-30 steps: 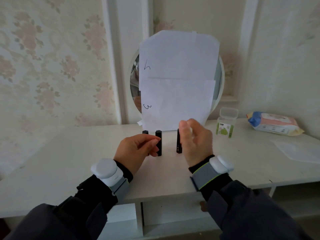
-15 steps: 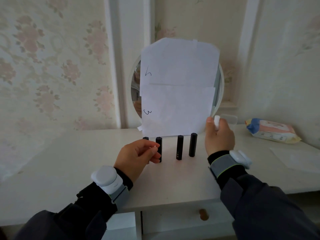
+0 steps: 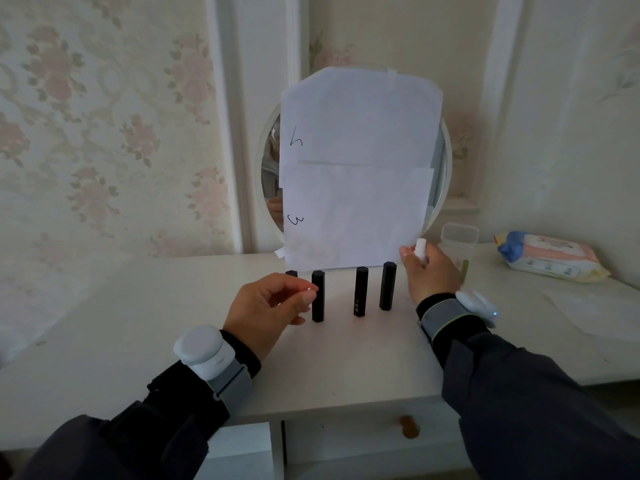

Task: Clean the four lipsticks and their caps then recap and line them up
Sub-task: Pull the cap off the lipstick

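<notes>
Several capped black lipsticks stand upright in a row on the white dresser top (image 3: 346,362). The leftmost lipstick (image 3: 291,273) is mostly hidden behind my left hand; the second lipstick (image 3: 317,296), the third lipstick (image 3: 361,291) and the rightmost lipstick (image 3: 387,285) show in full. My left hand (image 3: 270,311) hovers in front of the left end of the row and pinches a tiny white bit (image 3: 308,289) at its fingertips. My right hand (image 3: 431,271) is just right of the row and holds a small white wad (image 3: 421,250).
A round mirror (image 3: 445,161) covered with taped white paper (image 3: 360,168) leans behind the row. A clear plastic box (image 3: 459,237) stands behind my right hand, a wet-wipe pack (image 3: 550,258) lies far right, and a white sheet (image 3: 595,310) lies near the right edge.
My right hand drew away from the third and rightmost lipsticks to the right, uncovering them, and now holds the white wad up. My left hand stayed near the second lipstick.
</notes>
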`<act>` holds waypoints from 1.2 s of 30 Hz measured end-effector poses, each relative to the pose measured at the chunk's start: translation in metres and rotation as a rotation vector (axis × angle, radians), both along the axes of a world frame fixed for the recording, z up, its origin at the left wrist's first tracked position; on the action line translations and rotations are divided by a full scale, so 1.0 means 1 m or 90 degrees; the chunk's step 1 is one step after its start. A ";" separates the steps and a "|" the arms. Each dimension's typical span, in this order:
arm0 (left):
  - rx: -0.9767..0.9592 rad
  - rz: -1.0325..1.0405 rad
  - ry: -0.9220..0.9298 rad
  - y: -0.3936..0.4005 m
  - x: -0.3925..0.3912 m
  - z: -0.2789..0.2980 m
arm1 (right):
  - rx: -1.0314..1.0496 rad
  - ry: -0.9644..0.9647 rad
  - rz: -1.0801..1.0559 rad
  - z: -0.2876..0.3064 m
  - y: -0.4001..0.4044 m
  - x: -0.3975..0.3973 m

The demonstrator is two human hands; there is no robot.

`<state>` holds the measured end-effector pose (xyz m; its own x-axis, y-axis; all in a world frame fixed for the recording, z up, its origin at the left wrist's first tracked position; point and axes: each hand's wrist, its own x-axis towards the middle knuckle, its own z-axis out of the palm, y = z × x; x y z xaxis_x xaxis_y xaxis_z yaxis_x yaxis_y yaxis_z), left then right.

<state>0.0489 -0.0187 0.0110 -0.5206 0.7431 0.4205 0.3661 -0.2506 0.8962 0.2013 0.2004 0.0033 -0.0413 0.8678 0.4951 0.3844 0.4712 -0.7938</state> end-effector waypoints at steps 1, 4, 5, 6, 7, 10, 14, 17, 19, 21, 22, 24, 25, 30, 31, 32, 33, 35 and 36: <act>0.000 0.006 0.014 0.000 -0.001 0.000 | -0.006 -0.002 0.000 0.000 -0.001 0.000; 0.006 0.020 0.044 -0.001 -0.001 0.001 | -0.032 -0.008 -0.004 0.000 -0.004 0.001; 0.006 0.022 0.044 -0.001 0.000 0.001 | -0.040 -0.007 -0.002 0.000 -0.005 0.001; 0.005 0.025 0.044 -0.001 0.000 0.001 | -0.046 -0.002 0.000 0.000 -0.007 0.002; 0.003 0.030 0.046 -0.001 0.000 0.001 | -0.050 0.005 0.002 0.000 -0.007 0.002; -0.003 0.032 0.042 0.000 0.000 0.000 | -0.047 0.020 -0.015 0.001 -0.010 0.001; -0.007 0.020 0.029 -0.001 0.002 0.000 | -0.004 0.054 -0.073 0.000 -0.011 0.006; -0.013 0.018 0.024 -0.001 0.002 -0.001 | 0.055 0.092 -0.117 0.002 -0.020 0.011; -0.017 0.022 0.032 0.000 0.002 -0.002 | 0.146 0.142 -0.110 0.006 -0.031 0.013; -0.020 0.029 0.041 0.000 0.003 -0.003 | 0.248 0.163 -0.036 0.010 -0.049 0.012; -0.023 0.035 0.050 0.000 0.003 -0.004 | 0.287 0.149 0.012 0.010 -0.058 0.011; -0.029 0.043 0.069 0.001 0.005 -0.004 | 0.345 0.095 0.098 0.008 -0.074 0.009; -0.028 0.045 0.073 0.002 0.005 -0.005 | 0.367 0.067 0.132 0.006 -0.082 0.008; -0.004 0.050 0.048 0.007 0.013 -0.004 | 0.481 -0.088 0.268 0.001 -0.103 0.001; 0.008 0.045 0.037 0.009 0.016 -0.004 | 0.509 -0.117 0.280 0.000 -0.104 0.000; 0.020 0.040 0.026 0.010 0.018 -0.004 | 0.530 -0.141 0.290 0.000 -0.103 -0.001; 0.033 0.037 0.016 0.011 0.020 -0.004 | 0.539 -0.159 0.297 -0.001 -0.103 -0.001; 0.062 0.035 0.000 0.011 0.021 -0.002 | 0.541 -0.175 0.305 -0.003 -0.101 -0.004; 0.071 0.034 -0.005 0.011 0.020 -0.002 | 0.536 -0.177 0.306 -0.004 -0.100 -0.005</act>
